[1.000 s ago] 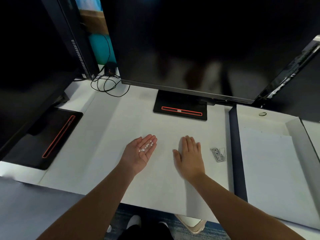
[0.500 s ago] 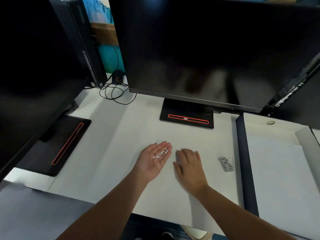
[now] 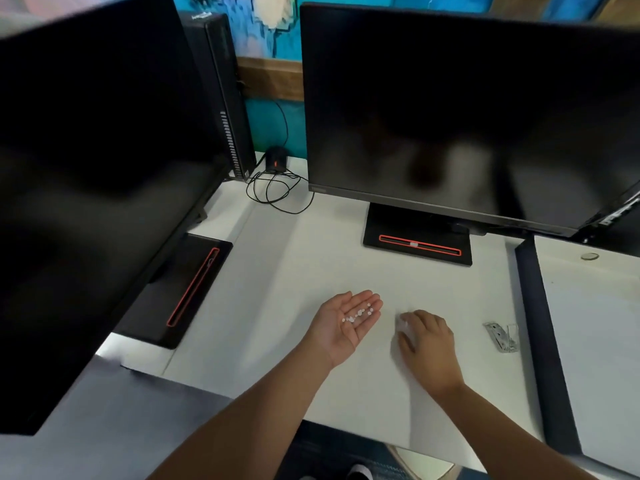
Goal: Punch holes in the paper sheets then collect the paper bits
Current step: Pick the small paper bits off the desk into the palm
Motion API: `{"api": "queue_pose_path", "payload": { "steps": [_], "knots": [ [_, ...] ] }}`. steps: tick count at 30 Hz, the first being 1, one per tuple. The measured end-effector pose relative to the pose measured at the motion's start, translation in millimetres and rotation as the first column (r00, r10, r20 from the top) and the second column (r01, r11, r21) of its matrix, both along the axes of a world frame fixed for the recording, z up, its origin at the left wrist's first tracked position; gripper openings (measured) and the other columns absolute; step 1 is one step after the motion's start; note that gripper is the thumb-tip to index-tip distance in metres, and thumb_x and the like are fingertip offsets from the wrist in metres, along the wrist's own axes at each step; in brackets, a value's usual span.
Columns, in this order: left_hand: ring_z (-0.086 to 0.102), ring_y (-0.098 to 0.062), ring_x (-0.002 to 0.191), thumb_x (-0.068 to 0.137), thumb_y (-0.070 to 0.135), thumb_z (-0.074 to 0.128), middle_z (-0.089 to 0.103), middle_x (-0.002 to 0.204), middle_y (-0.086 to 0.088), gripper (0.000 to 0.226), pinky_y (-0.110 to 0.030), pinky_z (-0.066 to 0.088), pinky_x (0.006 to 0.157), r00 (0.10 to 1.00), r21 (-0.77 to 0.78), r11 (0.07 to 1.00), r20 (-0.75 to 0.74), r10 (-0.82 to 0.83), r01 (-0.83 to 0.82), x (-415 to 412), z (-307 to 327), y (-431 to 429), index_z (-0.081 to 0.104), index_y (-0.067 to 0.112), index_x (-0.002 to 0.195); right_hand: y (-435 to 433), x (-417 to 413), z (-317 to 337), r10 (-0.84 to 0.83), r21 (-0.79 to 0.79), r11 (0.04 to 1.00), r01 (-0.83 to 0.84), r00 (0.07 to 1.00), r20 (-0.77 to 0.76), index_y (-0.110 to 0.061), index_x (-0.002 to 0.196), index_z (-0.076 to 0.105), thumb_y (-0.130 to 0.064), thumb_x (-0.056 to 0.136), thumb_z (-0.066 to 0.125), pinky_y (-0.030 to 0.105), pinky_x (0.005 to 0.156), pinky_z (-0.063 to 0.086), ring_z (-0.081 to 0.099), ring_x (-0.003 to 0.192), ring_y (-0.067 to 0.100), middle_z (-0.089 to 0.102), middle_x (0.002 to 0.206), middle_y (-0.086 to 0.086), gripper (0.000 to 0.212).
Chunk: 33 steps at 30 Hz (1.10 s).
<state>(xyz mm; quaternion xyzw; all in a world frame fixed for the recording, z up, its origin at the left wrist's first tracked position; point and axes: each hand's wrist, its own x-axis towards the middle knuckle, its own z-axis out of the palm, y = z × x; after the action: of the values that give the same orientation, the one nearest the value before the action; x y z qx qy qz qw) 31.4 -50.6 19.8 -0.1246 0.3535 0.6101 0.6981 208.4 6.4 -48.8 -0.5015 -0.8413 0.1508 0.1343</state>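
On the table (image 3: 232,209), front centre: both grips over a big white sheet (image 3: 294,271).

- Left grip (image 3: 346,322): palm up, fingers relaxed and released, cradling the bits (image 3: 358,313).
- Right grip (image 3: 427,344): palm down just beside it, fingers curled onto the sheet. There is a pale blur at the fingertips; cannot tell whether it pinches a bit or holds nothing.
- Punch (image 3: 502,337): lies untouched to the right of the right grip.

Progress, as judged:
- Punching looks finished, with the punch set aside and the bits loose.
- Collecting is under way and seems near its end.
- No stray bits show on the sheet, though white on white would hide them. Holes are not visible either.
- Left to do: pick up any last bit, then dispose of the handful. No bin is in view.

Counts:
- Grips: two.
- Bits in palm: roughly eight, too small for an exact tally.
- Punch: one.
- Sheets: two, one under the grips and a second sheet (image 3: 595,341) on the neighbouring surface at right.
- Monitors: left monitor (image 3: 86,168) and centre monitor (image 3: 450,98), plus the edge of a third at far right.
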Motion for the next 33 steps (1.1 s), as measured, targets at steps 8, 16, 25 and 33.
{"api": "queue_pose_path", "payload": {
  "steps": [8, 16, 25, 33],
  "knots": [
    [0.072, -0.029, 0.090, 0.095, 0.015, 0.048, 0.071, 0.103, -0.021, 0.030, -0.037, 0.058, 0.083, 0.999, 0.049, 0.998, 0.016, -0.046, 0.045, -4.3, 8.8, 0.1, 0.063, -0.008, 0.107, -7.7, -21.7, 11.4, 0.099, -0.047, 0.994, -0.099, 0.995, 0.002, -0.014, 0.110, 0.063, -0.015, 0.082, 0.058, 0.037, 0.083, 0.050, 0.058, 0.099, 0.028, 0.064, 0.110, 0.005, 0.029],
    [0.071, -0.030, 0.093, 0.094, 0.014, 0.048, 0.070, 0.107, -0.021, 0.030, -0.039, 0.057, 0.083, 0.997, 0.014, 0.997, -0.009, 0.074, -0.073, -48.3, -2.4, -17.2, 0.061, -0.008, 0.109, 7.3, -89.1, 15.5, 0.266, -0.069, 0.964, -0.259, 0.953, 0.148, -0.017, 0.135, 0.047, -0.024, 0.091, 0.046, 0.035, 0.089, 0.040, 0.051, 0.111, 0.027, 0.056, 0.125, 0.003, 0.044],
    [0.072, -0.029, 0.090, 0.095, 0.014, 0.048, 0.071, 0.103, -0.021, 0.030, -0.038, 0.057, 0.082, 0.984, -0.031, 0.984, -0.022, 0.175, -0.176, -70.7, -16.9, -17.9, 0.061, -0.009, 0.108, 32.9, -139.0, 16.2, 0.376, -0.079, 0.926, -0.368, 0.894, 0.242, -0.022, 0.145, 0.029, -0.035, 0.095, 0.038, 0.038, 0.100, 0.027, 0.032, 0.129, 0.026, 0.035, 0.144, 0.002, 0.053],
    [0.072, -0.029, 0.090, 0.095, 0.015, 0.048, 0.071, 0.105, -0.021, 0.030, -0.036, 0.058, 0.080, 0.979, -0.032, 0.979, -0.014, 0.203, -0.203, -74.1, -18.1, -7.6, 0.062, -0.008, 0.108, 53.4, -162.8, 15.6, 0.421, -0.086, 0.904, -0.418, 0.839, 0.346, -0.024, 0.150, 0.015, -0.035, 0.091, 0.043, 0.039, 0.099, 0.028, 0.029, 0.127, 0.028, 0.028, 0.146, 0.004, 0.066]
  ]
}}
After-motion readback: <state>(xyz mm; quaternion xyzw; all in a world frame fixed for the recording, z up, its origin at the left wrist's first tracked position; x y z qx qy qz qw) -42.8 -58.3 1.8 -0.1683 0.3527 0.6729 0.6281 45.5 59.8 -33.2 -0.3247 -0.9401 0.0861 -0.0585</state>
